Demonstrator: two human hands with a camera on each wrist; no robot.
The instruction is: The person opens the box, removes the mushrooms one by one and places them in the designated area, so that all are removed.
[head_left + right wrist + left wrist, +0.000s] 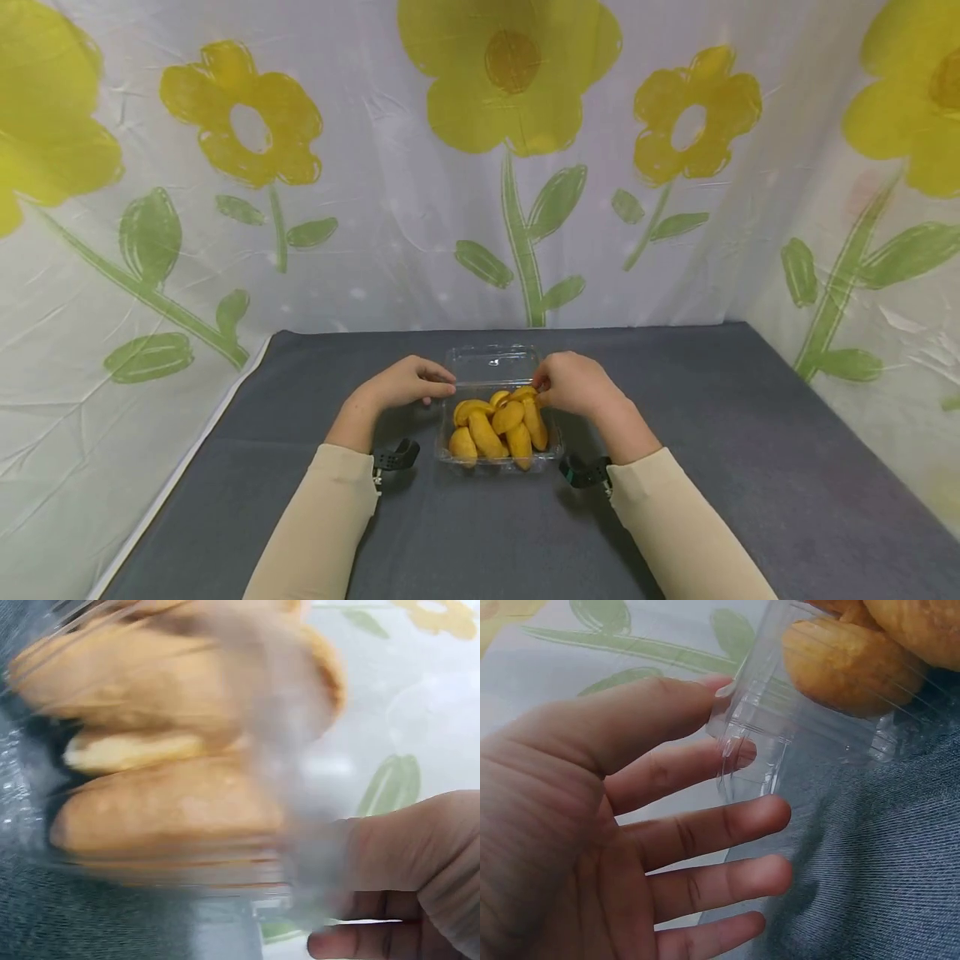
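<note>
A clear plastic container (444, 446) stands on the table with its hinged lid (493, 363) folded back. Several yellow-brown mushrooms (484, 435) fill it; they look large in the right wrist view, where the near mushroom (169, 806) shows through the plastic. At the back left corner, my left hand (401, 382) pinches the plastic edge between thumb and index finger, its other fingers spread loosely below in the left wrist view. My right hand (576, 383) grips the back right edge, thumb at the plastic and fingers curled behind it. The right wrist view is blurred.
Dark grey cloth covers the table (712, 467). Behind and at both sides hangs a white curtain (360, 208) printed with yellow flowers. A black strap (397, 456) circles the left wrist, and another strap (585, 472) the right, below beige sleeves.
</note>
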